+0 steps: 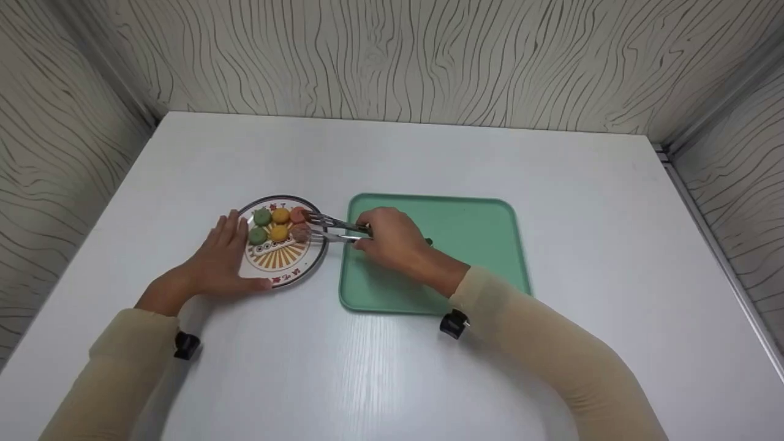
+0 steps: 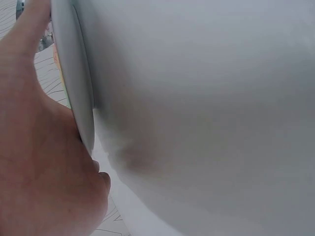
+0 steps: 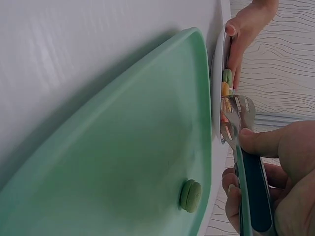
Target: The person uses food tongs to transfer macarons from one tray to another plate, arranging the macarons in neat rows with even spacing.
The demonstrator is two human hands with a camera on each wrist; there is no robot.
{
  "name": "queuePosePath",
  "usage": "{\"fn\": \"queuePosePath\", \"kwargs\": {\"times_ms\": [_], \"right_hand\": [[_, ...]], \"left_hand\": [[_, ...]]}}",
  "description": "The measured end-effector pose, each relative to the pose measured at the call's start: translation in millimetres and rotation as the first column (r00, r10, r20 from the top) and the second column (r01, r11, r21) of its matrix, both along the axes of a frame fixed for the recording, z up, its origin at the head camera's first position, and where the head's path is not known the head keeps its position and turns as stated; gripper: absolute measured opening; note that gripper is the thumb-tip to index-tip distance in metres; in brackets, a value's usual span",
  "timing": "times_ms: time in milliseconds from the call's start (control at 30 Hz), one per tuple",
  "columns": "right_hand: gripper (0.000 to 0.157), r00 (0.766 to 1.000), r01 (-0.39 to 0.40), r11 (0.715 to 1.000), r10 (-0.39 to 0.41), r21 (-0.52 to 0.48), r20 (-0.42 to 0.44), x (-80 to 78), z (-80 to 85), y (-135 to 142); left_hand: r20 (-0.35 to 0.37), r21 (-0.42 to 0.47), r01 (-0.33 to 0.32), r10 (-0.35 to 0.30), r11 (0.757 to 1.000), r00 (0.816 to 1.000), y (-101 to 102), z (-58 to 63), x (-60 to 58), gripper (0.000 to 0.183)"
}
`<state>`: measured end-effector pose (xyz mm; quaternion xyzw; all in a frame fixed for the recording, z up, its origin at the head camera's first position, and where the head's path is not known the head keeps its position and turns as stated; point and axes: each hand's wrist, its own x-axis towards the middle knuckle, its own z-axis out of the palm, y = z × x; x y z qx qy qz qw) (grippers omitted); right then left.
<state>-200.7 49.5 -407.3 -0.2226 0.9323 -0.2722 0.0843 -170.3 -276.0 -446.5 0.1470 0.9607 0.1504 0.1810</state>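
My right hand (image 1: 395, 242) grips metal tongs (image 1: 337, 237) with fork-shaped ends and dark handle insets. Their two ends stand apart over the right side of a round patterned plate (image 1: 269, 260), right at a pink macaron (image 1: 298, 214) and a brownish one (image 1: 301, 233). Beside these sit two yellow macarons (image 1: 279, 224) and two green macarons (image 1: 260, 226). Along the plate's left rim rests my left hand (image 1: 217, 260), its fingers straight and its thumb spread to the near rim. In the left wrist view, that thumb lies along the rim of the plate (image 2: 78, 83).
A green rectangular tray (image 1: 471, 245) lies right of the plate, partly beneath my right forearm. On it, in the right wrist view, sits another green macaron (image 3: 190, 195). The white table (image 1: 392, 159) ends at a wood-patterned wall (image 1: 380, 61) behind.
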Motion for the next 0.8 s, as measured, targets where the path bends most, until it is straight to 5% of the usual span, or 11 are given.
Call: {"fn": "queuePosePath", "kwargs": {"times_ms": [800], "right_hand": [[0.032, 0.999, 0.047, 0.998, -0.047, -0.042, 0.015, 9.6, 25.5, 28.4]], "left_hand": [[0.0, -0.001, -0.009, 0.009, 1.0, 1.0, -0.3, -0.8, 1.2, 0.134]]}}
